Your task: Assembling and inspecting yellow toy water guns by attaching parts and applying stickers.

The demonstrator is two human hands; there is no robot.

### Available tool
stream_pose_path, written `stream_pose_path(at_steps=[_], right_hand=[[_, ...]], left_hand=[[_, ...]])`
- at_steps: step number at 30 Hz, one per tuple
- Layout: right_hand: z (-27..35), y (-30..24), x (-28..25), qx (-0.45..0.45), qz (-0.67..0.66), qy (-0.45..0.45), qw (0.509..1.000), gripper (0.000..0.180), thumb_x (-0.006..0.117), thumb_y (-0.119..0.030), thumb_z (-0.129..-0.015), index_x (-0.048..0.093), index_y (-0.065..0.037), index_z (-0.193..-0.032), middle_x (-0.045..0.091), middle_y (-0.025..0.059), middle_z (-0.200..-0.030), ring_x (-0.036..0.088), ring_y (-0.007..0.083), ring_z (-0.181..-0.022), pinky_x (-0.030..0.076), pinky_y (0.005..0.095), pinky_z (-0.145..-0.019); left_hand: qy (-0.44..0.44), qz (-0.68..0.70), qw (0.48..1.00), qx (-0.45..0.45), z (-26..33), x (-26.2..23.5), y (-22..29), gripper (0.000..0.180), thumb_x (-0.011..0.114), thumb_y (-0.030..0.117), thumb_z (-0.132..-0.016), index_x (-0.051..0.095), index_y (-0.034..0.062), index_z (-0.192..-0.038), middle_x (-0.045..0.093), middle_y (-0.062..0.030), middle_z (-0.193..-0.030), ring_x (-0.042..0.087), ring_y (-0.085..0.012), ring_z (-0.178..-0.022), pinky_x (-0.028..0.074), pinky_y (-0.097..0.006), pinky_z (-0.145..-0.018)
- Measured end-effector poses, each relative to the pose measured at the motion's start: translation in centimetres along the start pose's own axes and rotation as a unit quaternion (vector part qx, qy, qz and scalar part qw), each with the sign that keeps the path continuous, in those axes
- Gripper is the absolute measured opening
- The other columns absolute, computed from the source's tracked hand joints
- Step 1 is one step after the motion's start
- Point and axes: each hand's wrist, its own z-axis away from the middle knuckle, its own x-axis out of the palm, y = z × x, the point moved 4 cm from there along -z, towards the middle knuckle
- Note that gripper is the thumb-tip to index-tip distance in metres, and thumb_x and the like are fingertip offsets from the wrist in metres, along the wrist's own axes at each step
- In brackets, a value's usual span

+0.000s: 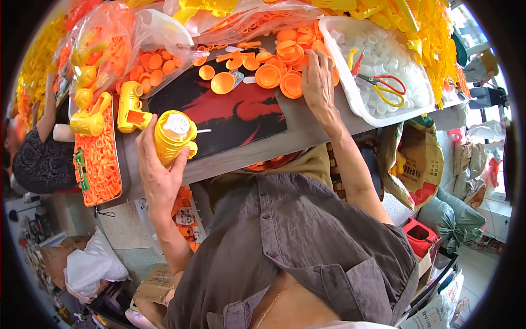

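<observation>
My left hand (159,178) is wrapped round a yellow plastic cylinder-shaped toy part (169,147), which I hold upright over the table's near edge. Its open end faces up and shows a white slotted disc (177,124) inside; a thin pale rod sticks out to its right. My right hand (319,88) reaches over the right side of a pile of orange round cups (269,75), its fingers stretched out and partly hiding the cups there. I cannot make out anything held in it. A single orange cup (222,83) lies left of the pile on the black and red mat (219,115).
Left of the mat stand yellow toy bodies (130,107) and a tray of small orange parts (98,170). A white bin (342,71) of translucent pieces, with scissors (386,88) on top, sits at the right. Bagged orange and yellow parts line the back. Another person's arm (47,109) shows far left.
</observation>
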Motion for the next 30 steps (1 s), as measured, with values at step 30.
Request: stream_pose_path(at_steps=[30], right_hand=[[24.2,-1.8,11.4,-0.392,-0.054,-0.281,0.874,0.026,0.046,-0.008,-0.091,0.065,-0.006,-0.110,0.064,0.0182,-0.100,0.062,0.0350,-0.097,0.048,0.0433,-0.089]], left_hand=[[0.007,0.127,0.982,-0.136,0.2,0.4,-1.8,0.060,0.087,0.027,-0.073,0.056,-0.0006,-0.117,0.068,-0.0135,-0.104,0.066,-0.0228,-0.096,0.051,-0.035,-0.085]])
